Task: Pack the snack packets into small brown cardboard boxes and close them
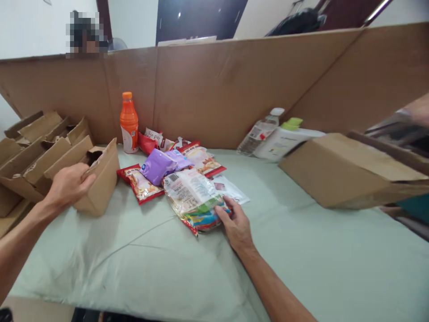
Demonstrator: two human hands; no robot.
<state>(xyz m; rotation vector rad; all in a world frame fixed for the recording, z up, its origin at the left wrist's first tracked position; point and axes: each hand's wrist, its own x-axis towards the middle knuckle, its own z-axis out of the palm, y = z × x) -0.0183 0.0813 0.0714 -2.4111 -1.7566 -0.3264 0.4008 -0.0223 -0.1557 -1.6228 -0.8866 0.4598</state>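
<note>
My left hand point(69, 182) is closed over the near wall of an open cardboard box point(102, 183) on the left side of the table. With thumb and fingers, my right hand point(236, 221) grips the right edge of a printed plastic snack bag point(192, 197), its back with small print and a barcode facing up. That bag lies at the front of a pile. Behind it are a purple packet point(157, 166) and a red-and-white snack packet point(203, 158). Another red-edged packet point(144, 183) lies to the left, and a white packet point(231, 188) is partly under the bag.
An orange bottle point(128, 125) stands behind the pile. More cardboard boxes point(36, 156) crowd the left. A clear bottle point(259, 134) and a white bottle with green cap point(284, 141) lean near the back partition point(208, 89). A cardboard box point(345, 174) lies right. Beyond the partition is a person.
</note>
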